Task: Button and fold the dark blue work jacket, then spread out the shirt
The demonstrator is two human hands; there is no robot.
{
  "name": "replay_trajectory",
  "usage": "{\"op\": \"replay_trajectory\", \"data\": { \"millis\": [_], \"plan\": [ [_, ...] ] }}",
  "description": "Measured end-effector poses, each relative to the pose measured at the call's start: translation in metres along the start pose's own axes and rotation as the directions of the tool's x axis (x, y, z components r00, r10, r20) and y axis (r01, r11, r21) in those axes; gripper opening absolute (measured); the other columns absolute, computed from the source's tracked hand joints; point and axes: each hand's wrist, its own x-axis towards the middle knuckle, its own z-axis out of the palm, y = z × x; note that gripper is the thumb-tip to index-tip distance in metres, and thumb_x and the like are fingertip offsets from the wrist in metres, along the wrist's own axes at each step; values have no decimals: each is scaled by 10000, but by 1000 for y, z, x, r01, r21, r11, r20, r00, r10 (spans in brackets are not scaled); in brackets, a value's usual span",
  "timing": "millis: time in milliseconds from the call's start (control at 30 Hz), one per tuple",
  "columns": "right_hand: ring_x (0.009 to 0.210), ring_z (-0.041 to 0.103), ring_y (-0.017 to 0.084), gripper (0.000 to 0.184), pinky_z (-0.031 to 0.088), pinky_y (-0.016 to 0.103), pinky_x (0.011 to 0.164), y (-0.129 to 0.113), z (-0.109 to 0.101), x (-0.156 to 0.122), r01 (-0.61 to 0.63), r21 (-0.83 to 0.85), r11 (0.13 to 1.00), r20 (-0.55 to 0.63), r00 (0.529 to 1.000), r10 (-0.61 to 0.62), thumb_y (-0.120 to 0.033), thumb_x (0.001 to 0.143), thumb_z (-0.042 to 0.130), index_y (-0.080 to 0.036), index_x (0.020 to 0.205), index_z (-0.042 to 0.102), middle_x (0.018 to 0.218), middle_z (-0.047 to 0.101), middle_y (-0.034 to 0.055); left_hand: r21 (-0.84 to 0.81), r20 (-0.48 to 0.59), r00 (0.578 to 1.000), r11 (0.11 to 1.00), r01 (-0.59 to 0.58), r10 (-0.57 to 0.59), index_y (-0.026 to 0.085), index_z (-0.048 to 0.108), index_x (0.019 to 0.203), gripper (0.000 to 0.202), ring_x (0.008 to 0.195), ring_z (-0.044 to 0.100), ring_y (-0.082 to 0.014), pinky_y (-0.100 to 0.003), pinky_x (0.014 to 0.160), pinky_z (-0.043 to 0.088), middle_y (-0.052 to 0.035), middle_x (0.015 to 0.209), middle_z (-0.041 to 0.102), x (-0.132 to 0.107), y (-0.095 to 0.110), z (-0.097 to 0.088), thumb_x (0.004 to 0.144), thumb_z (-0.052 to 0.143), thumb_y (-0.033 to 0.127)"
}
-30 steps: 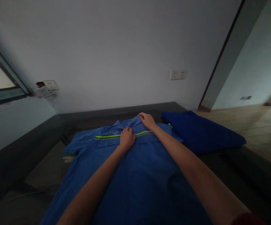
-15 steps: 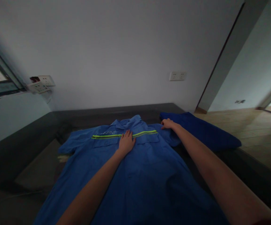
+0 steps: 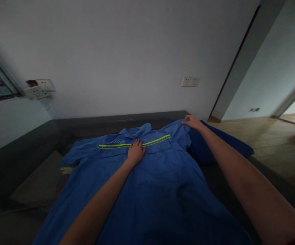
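Note:
A blue short-sleeved work shirt lies spread front up, its collar at the far end and a yellow-green stripe across the chest. My left hand rests flat on the chest at the stripe, fingers stretched out. At the right sleeve, my right hand pinches the upper edge of the cloth and holds it raised. The sleeve's loose end hangs below these fingers. The left sleeve lies flat. The shirt's lower part runs out of view beneath my forearms.
A folded dark blue cloth lies to the right, partly behind my right forearm. The dark surface has a raised back edge against the wall. Sockets sit on the wall, and a wooden floor shows at right.
My right hand has moved up and slightly right, lifting the right sleeve off the surface. My left hand stays on the chest. The view has shifted slightly.

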Motion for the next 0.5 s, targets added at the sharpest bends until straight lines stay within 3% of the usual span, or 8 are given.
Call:
{"op": "replay_trajectory", "data": {
  "millis": [200, 300, 400, 500],
  "plan": [
    [851, 603, 216, 281, 451, 296, 715, 0, -21, 6, -122, -200, 972, -134, 986, 97, -365, 695, 714, -167, 882, 647, 918, 658, 90, 13, -20, 1000, 1000, 0, 0, 152, 467, 1310, 459, 1349, 323, -231, -420, 1099, 260, -122, 1433, 410, -1, 0, 2, 920, 365, 370],
    [815, 613, 217, 313, 455, 292, 689, -8, -37, 12, -124, -262, 957, -63, 992, 111, -346, 657, 757, -160, 893, 669, 882, 671, 89, 17, -3, 1000, 1000, 1, -1, 135, 462, 1315, 472, 1350, 322, -233, -414, 1101, 261, -129, 1435, 405, -1, 1, 0, 917, 367, 370],
    [786, 620, 204, 324, 458, 279, 684, -14, -55, 21, -25, -228, 973, 60, 997, 40, -332, 638, 774, -157, 898, 690, 848, 682, 70, 13, 5, 1000, 1000, 9, -9, 149, 461, 1317, 465, 1351, 320, -227, -411, 1102, 259, -121, 1438, 403, -1, 2, -2, 917, 367, 368],
    [828, 627, 194, 314, 464, 266, 714, -11, -57, 22, 18, -169, 985, 74, 997, -5, -349, 694, 735, -166, 945, 688, 902, 690, 63, 4, 8, 1000, 1000, 10, -10, 148, 459, 1317, 463, 1355, 313, -229, -417, 1101, 258, -125, 1436, 404, -1, 2, -3, 919, 364, 364]
  ]
}}
